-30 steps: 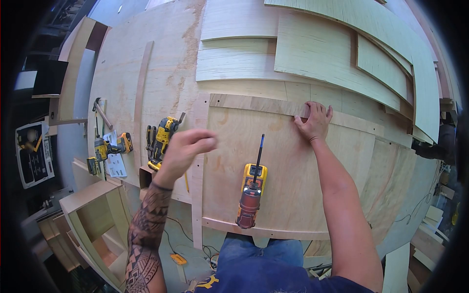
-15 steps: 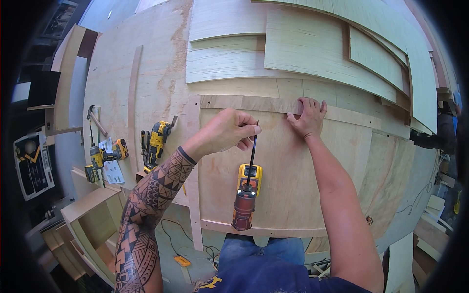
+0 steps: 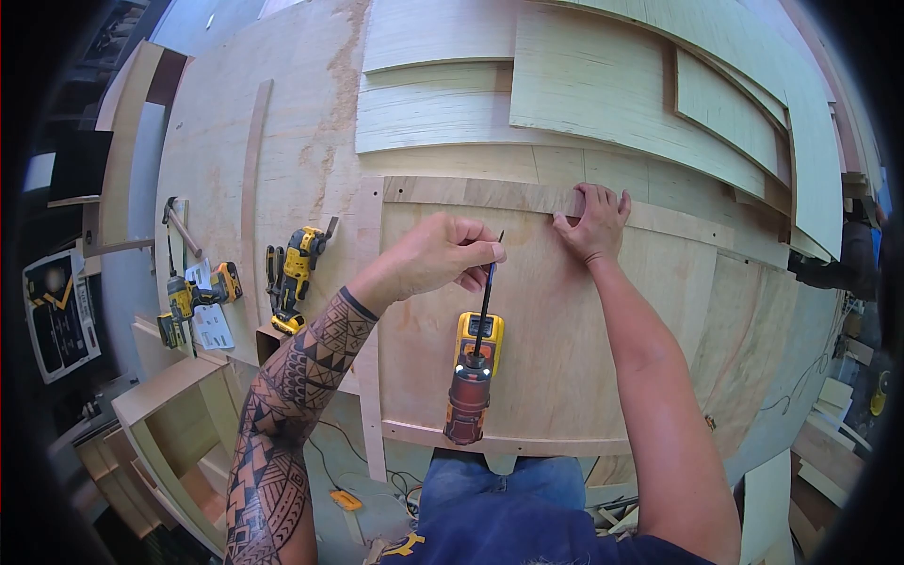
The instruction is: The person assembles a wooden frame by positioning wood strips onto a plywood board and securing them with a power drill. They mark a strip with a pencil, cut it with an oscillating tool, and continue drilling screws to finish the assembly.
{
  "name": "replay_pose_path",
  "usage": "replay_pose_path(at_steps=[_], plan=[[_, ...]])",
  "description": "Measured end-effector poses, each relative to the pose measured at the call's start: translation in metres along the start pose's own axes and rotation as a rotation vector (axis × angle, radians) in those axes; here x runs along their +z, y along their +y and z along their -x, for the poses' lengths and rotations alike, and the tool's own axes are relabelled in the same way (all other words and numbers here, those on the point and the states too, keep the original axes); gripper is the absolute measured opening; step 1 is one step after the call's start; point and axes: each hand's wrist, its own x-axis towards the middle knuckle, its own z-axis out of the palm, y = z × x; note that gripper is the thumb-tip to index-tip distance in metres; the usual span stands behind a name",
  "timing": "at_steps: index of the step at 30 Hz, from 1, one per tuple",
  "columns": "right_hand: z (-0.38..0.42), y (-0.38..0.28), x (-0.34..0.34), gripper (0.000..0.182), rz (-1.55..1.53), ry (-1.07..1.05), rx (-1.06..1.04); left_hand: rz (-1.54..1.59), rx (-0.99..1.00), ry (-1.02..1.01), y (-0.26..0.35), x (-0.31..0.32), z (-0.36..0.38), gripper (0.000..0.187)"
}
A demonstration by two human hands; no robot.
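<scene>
A power drill (image 3: 468, 400) with a yellow base and lit front lights stands on the plywood panel (image 3: 556, 348) in front of me. Its long dark bit (image 3: 484, 315) points away from me. My left hand (image 3: 450, 250) pinches the bit near its far end, and the dark tip shows just past the fingertips. Along the panel's far edge runs a thin wooden strip (image 3: 480, 194). My right hand (image 3: 595, 226) grips that strip, thumb on the near side and fingers curled over the top.
On the left lie a yellow multi-tool (image 3: 299, 268), another drill (image 3: 193, 297), a hammer (image 3: 181, 226) and a long batten (image 3: 254, 179). Overlapping plywood sheets (image 3: 603, 85) cover the far side. An open wooden box (image 3: 179, 414) stands at lower left, near cords on the floor.
The view has shifted slightly, so the tools at left sit a little further left. A bit more of the dark tip shows beyond my left fingers. My right hand stays in place.
</scene>
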Motion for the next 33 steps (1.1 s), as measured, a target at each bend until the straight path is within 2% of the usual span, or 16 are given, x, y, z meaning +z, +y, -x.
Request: replay_pose_path(at_steps=[6,8,15,17,19,21,23,25,26,28,29,31,32,33], plan=[[0.000,-0.002,0.000,0.065,-0.006,0.013,0.007,0.108,0.059,0.042,-0.016,0.004,0.003,0.030],[0.000,-0.002,-0.001,0.064,0.005,0.010,0.001,0.235,0.064,0.009,-0.023,0.004,0.002,0.032],[0.000,-0.001,0.001,0.064,0.012,0.019,0.000,0.194,0.032,-0.049,-0.029,0.000,0.006,0.035],[0.000,-0.003,-0.002,0.064,0.005,0.009,-0.002,0.382,0.009,-0.018,-0.058,-0.003,0.006,0.040],[0.000,-0.003,-0.004,0.065,0.000,0.007,0.002,0.168,0.074,0.068,-0.092,0.000,0.031,0.049],[0.000,-0.002,-0.002,0.065,0.004,0.013,0.005,-0.366,0.260,0.165,-0.146,0.016,0.062,0.074],[-0.002,-0.002,-0.003,0.065,-0.003,0.024,0.009,-0.672,0.478,0.269,-0.171,0.056,0.086,0.096],[0.002,-0.002,-0.002,0.065,-0.009,0.024,0.013,-0.339,0.421,0.161,-0.196,0.099,0.090,0.088],[0.002,-0.001,-0.001,0.066,-0.029,0.027,0.007,-0.346,0.422,0.150,-0.213,0.124,0.086,0.088],[-0.001,0.000,-0.004,0.066,-0.040,0.046,0.010,-0.264,0.375,0.368,-0.245,0.162,0.072,0.078],[0.000,-0.002,-0.006,0.065,-0.062,0.041,0.005,-0.268,0.385,0.357,-0.252,0.167,0.068,0.078],[-0.001,0.003,-0.006,0.063,-0.080,0.037,0.013,1.160,0.158,0.196,-0.250,0.175,0.060,0.066],[-0.001,0.004,-0.002,0.058,-0.122,0.051,0.019,1.153,0.147,0.193,-0.246,0.175,0.059,0.066],[0.000,0.006,0.003,0.054,-0.169,0.070,0.026,0.594,0.226,0.333,-0.224,0.168,0.058,0.055]])
